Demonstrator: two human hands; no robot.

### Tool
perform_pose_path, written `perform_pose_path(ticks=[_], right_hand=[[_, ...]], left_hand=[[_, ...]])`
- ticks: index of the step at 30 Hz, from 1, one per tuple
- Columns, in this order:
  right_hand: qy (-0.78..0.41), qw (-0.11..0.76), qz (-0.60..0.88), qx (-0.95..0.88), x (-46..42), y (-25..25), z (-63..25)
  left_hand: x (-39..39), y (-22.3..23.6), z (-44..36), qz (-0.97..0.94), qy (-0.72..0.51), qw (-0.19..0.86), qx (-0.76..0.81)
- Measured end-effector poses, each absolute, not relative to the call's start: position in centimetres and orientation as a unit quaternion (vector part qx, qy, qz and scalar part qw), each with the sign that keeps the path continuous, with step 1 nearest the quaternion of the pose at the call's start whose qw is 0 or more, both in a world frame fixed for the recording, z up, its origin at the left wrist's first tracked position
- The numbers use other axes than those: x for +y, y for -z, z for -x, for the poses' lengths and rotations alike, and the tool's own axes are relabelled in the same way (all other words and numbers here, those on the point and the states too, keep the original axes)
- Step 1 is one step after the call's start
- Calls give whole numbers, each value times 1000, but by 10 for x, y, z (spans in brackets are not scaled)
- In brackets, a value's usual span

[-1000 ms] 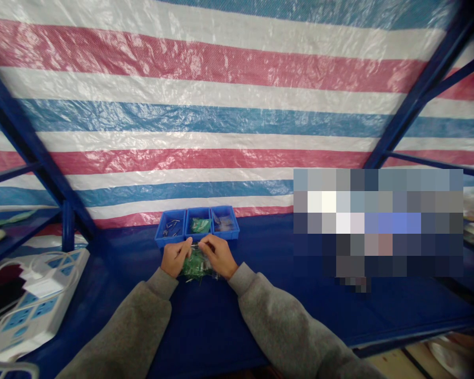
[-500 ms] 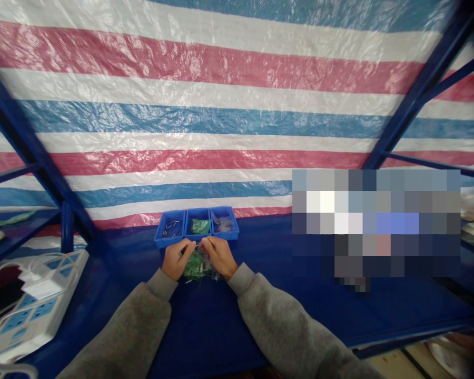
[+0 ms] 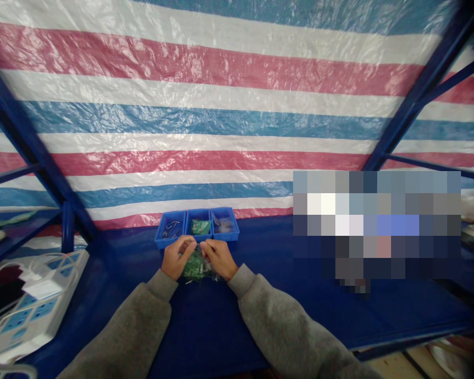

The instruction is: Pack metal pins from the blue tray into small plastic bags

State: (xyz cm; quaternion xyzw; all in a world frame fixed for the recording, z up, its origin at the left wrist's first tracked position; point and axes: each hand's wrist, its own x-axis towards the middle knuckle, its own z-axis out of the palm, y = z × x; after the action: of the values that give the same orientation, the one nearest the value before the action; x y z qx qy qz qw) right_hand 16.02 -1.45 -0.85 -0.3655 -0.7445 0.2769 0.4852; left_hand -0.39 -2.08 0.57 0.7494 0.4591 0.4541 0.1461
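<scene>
Head view: left hand (image 3: 177, 259) and right hand (image 3: 220, 259) face each other, fingers curled, thumbs near forefingers. Can't tell what, if anything, either pinches; gap too small to read. Green-and-clear pile (image 3: 197, 267) sits just below the fingertips, between the hands, partly hidden. Beyond the fingers, three blue bins in a row: left bin (image 3: 166, 243) with metal pieces, middle bin (image 3: 198, 214) with green stuff, right bin (image 3: 231, 235) with clear stuff. Status, my read: mid-handling, plenty left in pile and bins; no finished piece identifiable.
</scene>
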Motion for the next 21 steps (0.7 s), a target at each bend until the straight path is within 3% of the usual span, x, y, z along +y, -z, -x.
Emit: perform_pose_path(ticks=[8, 21], right_hand=[[-275, 503, 370, -731, -14, 10, -159], [-239, 527, 365, -730, -15, 9, -158]], left_hand=[[-23, -9, 4, -753, -433, 40, 494], [-22, -6, 7, -738, -442, 93, 502]])
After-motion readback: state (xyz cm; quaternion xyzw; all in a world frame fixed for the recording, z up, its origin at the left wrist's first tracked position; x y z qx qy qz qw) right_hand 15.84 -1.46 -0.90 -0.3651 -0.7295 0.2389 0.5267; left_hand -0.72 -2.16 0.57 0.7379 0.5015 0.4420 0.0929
